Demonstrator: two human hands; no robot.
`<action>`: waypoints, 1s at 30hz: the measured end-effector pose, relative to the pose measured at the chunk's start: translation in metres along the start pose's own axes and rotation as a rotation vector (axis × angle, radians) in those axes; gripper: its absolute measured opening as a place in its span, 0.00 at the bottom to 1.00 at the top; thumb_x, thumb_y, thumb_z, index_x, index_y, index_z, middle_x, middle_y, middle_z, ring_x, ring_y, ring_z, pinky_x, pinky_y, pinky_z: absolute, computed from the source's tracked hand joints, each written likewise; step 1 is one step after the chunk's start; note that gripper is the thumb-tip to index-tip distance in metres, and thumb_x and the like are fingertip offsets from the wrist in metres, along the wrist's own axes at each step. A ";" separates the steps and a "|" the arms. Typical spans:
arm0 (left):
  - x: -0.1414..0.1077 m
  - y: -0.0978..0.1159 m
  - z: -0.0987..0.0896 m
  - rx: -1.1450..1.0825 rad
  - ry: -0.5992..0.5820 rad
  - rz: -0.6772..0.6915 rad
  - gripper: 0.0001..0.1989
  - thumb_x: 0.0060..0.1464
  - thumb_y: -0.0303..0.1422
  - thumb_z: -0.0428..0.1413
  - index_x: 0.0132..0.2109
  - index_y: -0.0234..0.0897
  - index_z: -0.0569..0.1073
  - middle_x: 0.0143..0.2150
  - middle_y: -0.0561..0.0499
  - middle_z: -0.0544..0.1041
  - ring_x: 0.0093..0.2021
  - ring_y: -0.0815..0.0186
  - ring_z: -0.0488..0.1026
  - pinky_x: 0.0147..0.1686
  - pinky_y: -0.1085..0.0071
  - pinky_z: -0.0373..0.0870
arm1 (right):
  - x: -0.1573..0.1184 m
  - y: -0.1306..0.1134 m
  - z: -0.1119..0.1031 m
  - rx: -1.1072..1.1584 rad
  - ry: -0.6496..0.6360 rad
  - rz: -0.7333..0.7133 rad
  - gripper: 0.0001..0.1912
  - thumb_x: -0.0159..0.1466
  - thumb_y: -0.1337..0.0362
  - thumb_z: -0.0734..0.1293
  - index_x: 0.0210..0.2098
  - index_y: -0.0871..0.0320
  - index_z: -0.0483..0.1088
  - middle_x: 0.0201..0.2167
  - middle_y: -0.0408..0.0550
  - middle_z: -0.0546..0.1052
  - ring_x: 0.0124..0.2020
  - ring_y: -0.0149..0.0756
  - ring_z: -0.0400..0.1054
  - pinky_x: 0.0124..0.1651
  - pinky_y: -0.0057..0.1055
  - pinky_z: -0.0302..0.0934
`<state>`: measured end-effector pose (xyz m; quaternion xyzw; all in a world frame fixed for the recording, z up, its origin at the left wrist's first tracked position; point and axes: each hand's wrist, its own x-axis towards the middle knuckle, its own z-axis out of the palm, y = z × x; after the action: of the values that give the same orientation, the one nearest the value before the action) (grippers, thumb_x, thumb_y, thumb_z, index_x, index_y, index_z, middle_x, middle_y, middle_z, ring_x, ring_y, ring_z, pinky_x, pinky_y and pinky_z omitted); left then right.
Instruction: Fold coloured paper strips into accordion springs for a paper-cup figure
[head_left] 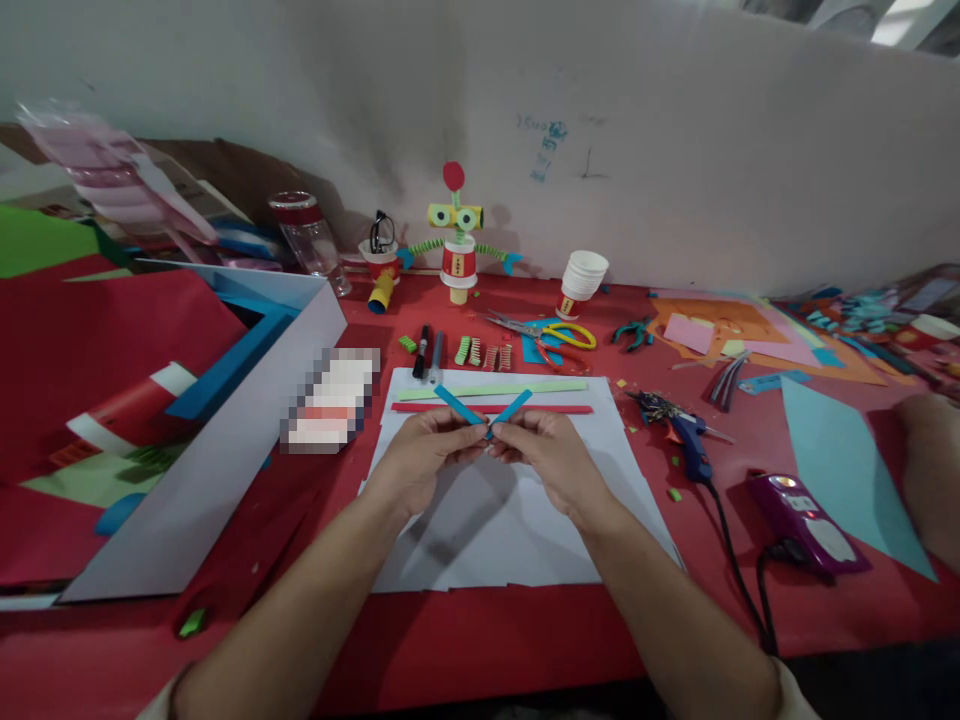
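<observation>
My left hand (439, 442) and my right hand (541, 445) meet above a stack of white paper (525, 540). Between them is a blue paper strip (459, 405), bent into a V, with its two ends sticking up and outward. The fingers of both hands are pinched on it near the fold, which they partly hide. Just beyond my hands, a red paper strip (570, 409) and a light green paper strip (517, 388) lie across the white paper.
A paper-cup figure (459, 265) stands at the back near stacked paper cups (582, 280). Scissors (551, 335) lie beyond the paper. To the right are a glue gun (694, 445) with its cord and a purple power box (810, 525). A white box (225, 480) flanks the left; another person's arm (930, 470) shows at far right.
</observation>
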<state>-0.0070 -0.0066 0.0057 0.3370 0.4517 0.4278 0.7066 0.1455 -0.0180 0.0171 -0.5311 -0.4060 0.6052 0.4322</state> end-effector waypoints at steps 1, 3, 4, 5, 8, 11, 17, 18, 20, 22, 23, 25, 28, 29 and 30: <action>0.000 0.001 0.000 0.009 -0.002 -0.007 0.07 0.38 0.30 0.66 0.28 0.36 0.78 0.28 0.50 0.78 0.30 0.68 0.73 0.36 0.70 0.69 | 0.000 0.000 0.000 -0.007 -0.007 -0.002 0.07 0.52 0.62 0.70 0.23 0.60 0.73 0.20 0.45 0.75 0.24 0.30 0.68 0.31 0.29 0.61; -0.001 0.004 -0.001 0.036 -0.022 -0.028 0.07 0.38 0.30 0.66 0.28 0.36 0.79 0.29 0.50 0.78 0.31 0.67 0.73 0.37 0.69 0.69 | 0.000 -0.001 -0.001 -0.020 -0.024 -0.008 0.07 0.52 0.62 0.69 0.22 0.60 0.73 0.19 0.44 0.74 0.23 0.29 0.67 0.30 0.28 0.60; -0.002 0.005 -0.001 0.051 -0.036 -0.037 0.07 0.38 0.30 0.66 0.29 0.36 0.79 0.30 0.49 0.79 0.32 0.67 0.74 0.38 0.69 0.69 | 0.000 -0.001 -0.001 -0.024 -0.031 -0.011 0.07 0.52 0.62 0.69 0.22 0.60 0.72 0.18 0.43 0.74 0.22 0.28 0.67 0.29 0.28 0.59; -0.002 0.005 -0.001 0.065 -0.048 -0.039 0.07 0.38 0.30 0.66 0.30 0.36 0.79 0.30 0.49 0.79 0.33 0.66 0.74 0.38 0.69 0.68 | 0.000 -0.001 -0.002 -0.025 -0.036 -0.013 0.07 0.53 0.62 0.69 0.22 0.60 0.72 0.18 0.43 0.73 0.22 0.28 0.66 0.28 0.27 0.58; -0.003 0.004 0.000 0.077 -0.056 0.003 0.06 0.40 0.30 0.65 0.30 0.36 0.79 0.30 0.49 0.78 0.32 0.68 0.73 0.36 0.71 0.68 | 0.001 -0.001 -0.003 -0.003 -0.053 -0.012 0.08 0.53 0.62 0.69 0.21 0.59 0.71 0.18 0.42 0.73 0.22 0.28 0.66 0.28 0.27 0.57; -0.002 0.000 0.004 0.042 -0.028 0.071 0.05 0.40 0.29 0.64 0.29 0.36 0.79 0.27 0.51 0.77 0.29 0.70 0.71 0.33 0.72 0.67 | 0.001 -0.001 -0.003 0.054 -0.081 -0.025 0.09 0.53 0.60 0.69 0.22 0.59 0.71 0.19 0.42 0.73 0.23 0.28 0.66 0.30 0.27 0.58; -0.001 -0.008 0.010 -0.040 0.085 0.116 0.05 0.40 0.30 0.65 0.28 0.35 0.78 0.25 0.52 0.76 0.27 0.70 0.69 0.32 0.72 0.65 | -0.002 -0.001 0.002 0.125 -0.057 -0.057 0.10 0.52 0.57 0.71 0.26 0.59 0.72 0.24 0.43 0.75 0.26 0.28 0.68 0.33 0.28 0.60; -0.001 -0.009 0.011 -0.044 0.087 0.126 0.05 0.40 0.30 0.64 0.29 0.35 0.78 0.25 0.52 0.75 0.28 0.70 0.69 0.32 0.72 0.65 | -0.002 -0.001 0.003 0.106 -0.041 -0.076 0.10 0.51 0.58 0.72 0.27 0.58 0.72 0.24 0.43 0.75 0.26 0.29 0.68 0.33 0.28 0.60; -0.002 -0.010 0.012 -0.051 0.089 0.142 0.05 0.41 0.31 0.64 0.29 0.35 0.77 0.26 0.53 0.75 0.29 0.69 0.69 0.33 0.72 0.65 | -0.004 -0.002 0.005 0.076 -0.005 -0.103 0.10 0.49 0.60 0.73 0.29 0.58 0.73 0.24 0.43 0.76 0.26 0.29 0.68 0.32 0.28 0.61; -0.003 -0.010 0.013 -0.074 0.100 0.156 0.05 0.41 0.30 0.64 0.29 0.35 0.76 0.25 0.53 0.74 0.29 0.69 0.69 0.33 0.72 0.64 | -0.005 -0.002 0.006 0.083 0.005 -0.114 0.08 0.50 0.61 0.72 0.27 0.58 0.74 0.23 0.43 0.76 0.25 0.29 0.68 0.32 0.28 0.60; -0.003 -0.010 0.014 -0.087 0.113 0.168 0.06 0.40 0.29 0.64 0.28 0.35 0.76 0.25 0.54 0.73 0.28 0.70 0.68 0.32 0.72 0.64 | -0.005 -0.002 0.005 0.098 -0.002 -0.113 0.07 0.50 0.61 0.72 0.26 0.58 0.74 0.22 0.43 0.76 0.25 0.29 0.68 0.31 0.28 0.60; -0.004 -0.010 0.016 -0.097 0.135 0.193 0.08 0.38 0.28 0.65 0.28 0.35 0.75 0.23 0.55 0.72 0.26 0.72 0.66 0.29 0.74 0.62 | -0.004 -0.001 0.001 0.139 -0.031 -0.094 0.07 0.50 0.61 0.72 0.24 0.59 0.74 0.20 0.42 0.75 0.24 0.28 0.67 0.30 0.27 0.59; -0.005 -0.009 0.017 -0.092 0.149 0.212 0.09 0.36 0.27 0.66 0.28 0.34 0.74 0.20 0.58 0.68 0.22 0.75 0.61 0.24 0.76 0.58 | -0.001 0.000 -0.004 0.212 -0.072 -0.002 0.08 0.48 0.62 0.74 0.23 0.59 0.74 0.18 0.42 0.74 0.22 0.25 0.66 0.29 0.25 0.57; -0.005 -0.010 0.018 -0.093 0.152 0.214 0.09 0.36 0.27 0.66 0.28 0.34 0.74 0.19 0.58 0.67 0.21 0.76 0.59 0.23 0.76 0.57 | 0.000 0.001 -0.005 0.231 -0.084 0.039 0.08 0.47 0.62 0.74 0.23 0.60 0.74 0.19 0.42 0.74 0.22 0.25 0.65 0.29 0.25 0.57; -0.005 -0.010 0.018 -0.095 0.156 0.217 0.09 0.36 0.28 0.66 0.27 0.34 0.74 0.19 0.59 0.66 0.21 0.76 0.58 0.22 0.77 0.55 | 0.000 0.001 -0.005 0.246 -0.093 0.069 0.09 0.47 0.61 0.74 0.23 0.60 0.74 0.19 0.42 0.74 0.23 0.25 0.66 0.30 0.25 0.57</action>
<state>0.0114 -0.0169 0.0053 0.3159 0.4456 0.5476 0.6339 0.1508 -0.0175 0.0158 -0.4594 -0.3297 0.6888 0.4536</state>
